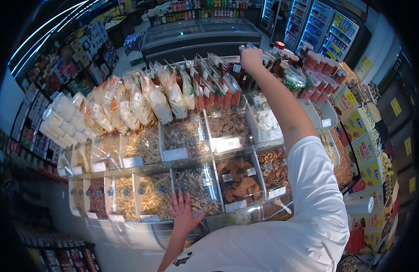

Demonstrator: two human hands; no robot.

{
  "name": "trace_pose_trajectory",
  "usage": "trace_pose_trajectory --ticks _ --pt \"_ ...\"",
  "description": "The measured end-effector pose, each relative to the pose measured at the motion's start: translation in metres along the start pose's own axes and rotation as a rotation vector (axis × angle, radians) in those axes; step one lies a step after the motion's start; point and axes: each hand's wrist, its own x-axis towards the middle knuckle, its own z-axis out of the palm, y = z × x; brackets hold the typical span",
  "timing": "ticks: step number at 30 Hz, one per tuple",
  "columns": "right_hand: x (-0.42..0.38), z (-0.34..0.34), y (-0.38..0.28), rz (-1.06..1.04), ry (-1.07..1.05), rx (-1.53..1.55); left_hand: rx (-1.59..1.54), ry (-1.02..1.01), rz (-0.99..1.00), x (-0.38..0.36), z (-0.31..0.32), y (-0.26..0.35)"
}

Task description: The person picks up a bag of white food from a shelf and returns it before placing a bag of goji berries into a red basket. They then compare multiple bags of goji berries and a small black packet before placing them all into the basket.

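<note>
My left hand (pixel 185 216) lies with its fingers spread at the front of the lower row of bins, over a clear-fronted bin of dried pale strips (pixel 198 181). Nothing is in it. Far across the display, my right hand (pixel 251 59) is stretched out, closed, at the back row of goods. A bit of clear, shiny plastic shows at its fingers, but what it grips I cannot make out. Just below and left of it stand dark packets with white labels (pixel 235 69). Bags of red dried goods (pixel 218 93) stand further left, and lidded jars (pixel 278 56) stand to the right.
Bags of pale goods (pixel 157 99) and white wrapped packs (pixel 66 118) line the upper left. A bin of brown dried slices (pixel 241 177) and a white scoop (pixel 283 205) are near my right side. Behind stands a chest freezer (pixel 200 38); drink fridges (pixel 316 25) stand back right.
</note>
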Motion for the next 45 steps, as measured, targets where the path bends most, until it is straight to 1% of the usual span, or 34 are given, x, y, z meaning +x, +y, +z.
trace_pose_trajectory --ticks 3,6,11,15,17,21,22,25,27,28,29,30,32,34,35,36,38,40,41,42,43,45 --pt "0.0 0.001 0.001 -0.012 -0.013 0.014 -0.005 -0.004 -0.005 0.0 0.0 0.0" --pt "0.0 0.004 0.0 -0.05 0.041 -0.002 -0.007 -0.006 -0.009 0.001 -0.001 0.001" --pt "0.0 0.006 -0.003 0.02 -0.051 0.106 -0.011 0.003 -0.003 0.0 0.0 0.0" --pt "0.001 0.009 0.0 0.02 -0.112 0.157 -0.008 -0.036 -0.011 0.0 -0.002 0.0" --pt "-0.001 0.012 0.001 -0.003 -0.041 0.202 -0.006 -0.036 -0.013 0.0 -0.003 0.001" --pt "-0.006 0.015 0.004 0.015 0.022 0.259 -0.017 -0.035 -0.017 0.0 -0.004 0.002" --pt "-0.012 0.012 0.004 0.001 0.119 0.402 -0.016 -0.035 -0.017 0.0 -0.004 0.002" --pt "-0.054 -0.007 -0.003 -0.013 0.382 0.743 -0.022 -0.034 -0.024 0.0 -0.004 0.002" --pt "-0.118 -0.032 -0.01 -0.06 0.515 0.925 -0.011 -0.024 -0.023 0.0 -0.004 0.003" --pt "-0.159 -0.05 -0.013 -0.039 0.477 0.979 -0.013 -0.014 -0.022 0.0 -0.003 0.003" --pt "-0.203 -0.057 -0.015 -0.042 0.494 1.002 -0.007 -0.014 -0.021 0.0 -0.002 0.002" --pt "-0.248 -0.06 -0.017 0.022 0.476 1.016 -0.002 -0.015 -0.019 -0.001 -0.001 0.002" --pt "-0.343 -0.064 -0.021 0.213 0.344 1.126 0.0 -0.024 -0.016 -0.001 -0.002 0.001" --pt "-0.436 -0.057 -0.035 0.503 0.232 1.286 -0.002 -0.04 -0.013 -0.002 -0.002 0.001" --pt "-0.486 -0.044 -0.043 0.621 0.141 1.284 -0.007 -0.033 -0.004 -0.002 0.0 0.0" --pt "-0.531 -0.029 -0.057 0.633 0.126 1.33 -0.01 -0.029 0.005 -0.002 0.002 -0.002" --pt "-0.586 -0.055 -0.08 0.498 -0.032 1.409 0.015 -0.033 0.02 -0.003 0.006 -0.004" --pt "-0.617 -0.073 -0.088 0.288 -0.345 1.454 0.053 0.005 0.043 -0.002 0.009 -0.007" --pt "-0.622 -0.083 -0.089 0.305 -0.347 1.458 0.057 0.0 0.034 -0.003 0.01 -0.007" --pt "-0.616 -0.093 -0.087 0.154 -0.447 1.403 0.061 -0.013 0.038 -0.003 0.009 -0.007" --pt "-0.61 -0.1 -0.085 -0.001 -0.546 1.341 0.055 0.015 0.036 -0.003 0.01 -0.006" --pt "-0.603 -0.107 -0.084 -0.116 -0.493 1.258 0.046 0.035 0.018 -0.004 0.013 -0.006"
